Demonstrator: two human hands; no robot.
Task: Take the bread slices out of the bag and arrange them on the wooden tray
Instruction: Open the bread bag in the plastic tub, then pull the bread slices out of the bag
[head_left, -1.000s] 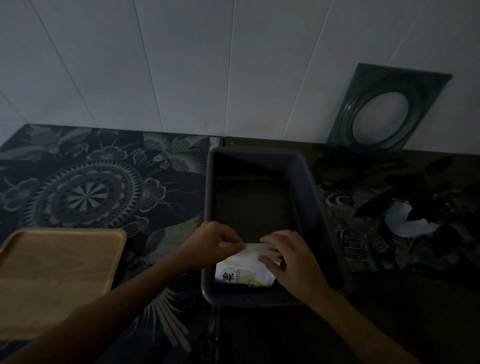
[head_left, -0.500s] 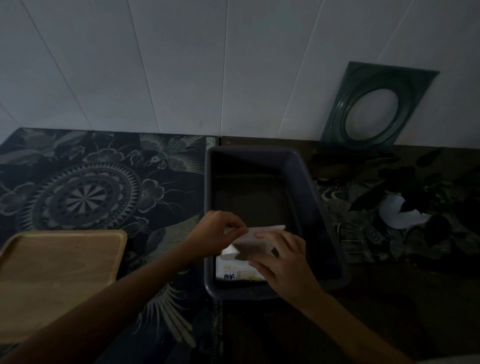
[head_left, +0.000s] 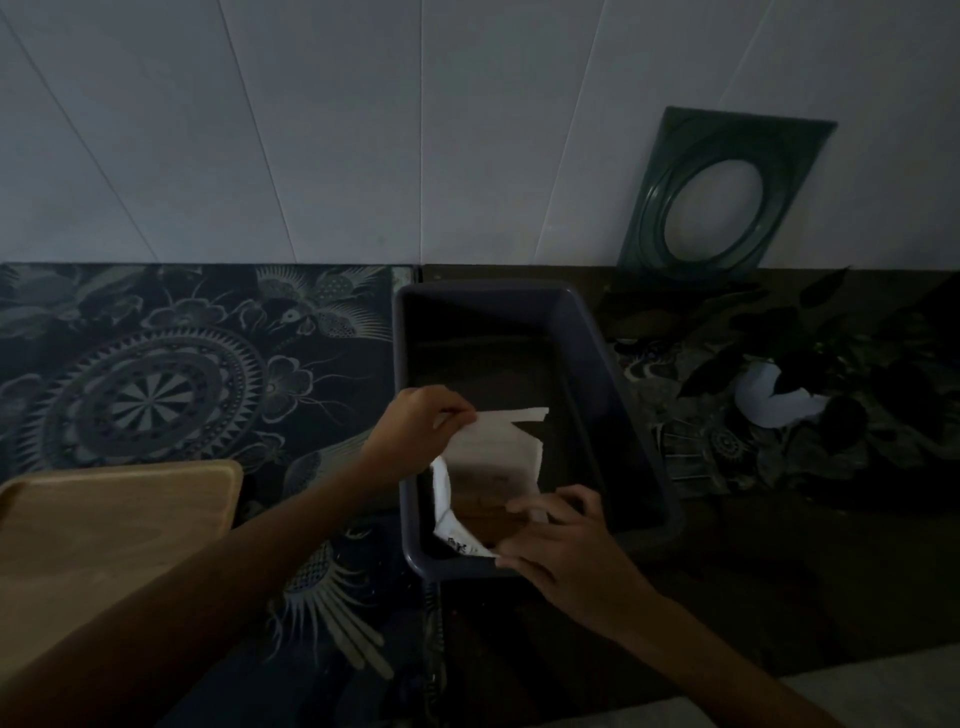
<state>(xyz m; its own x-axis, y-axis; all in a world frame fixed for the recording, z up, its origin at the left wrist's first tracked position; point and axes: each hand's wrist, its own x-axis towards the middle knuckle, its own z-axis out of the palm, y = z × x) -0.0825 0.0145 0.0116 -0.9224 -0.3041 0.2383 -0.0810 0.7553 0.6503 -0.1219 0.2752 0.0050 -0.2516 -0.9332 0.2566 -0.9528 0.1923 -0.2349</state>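
Bread bag, low centre in the grey bin, is being opened: left hand pinches its flap, right hand grips the near edge. Next, I judge, reach inside for a slice; the wooden tray lies bare.

We are pinching the bag open in the bin, left hand at ten o'clock, right hand at five.

One white bag, one wooden tray, one dark rectangular bin, two hands, the left hand and the right hand, one green frame, one white cup among dark leaves; bread slices cannot be counted
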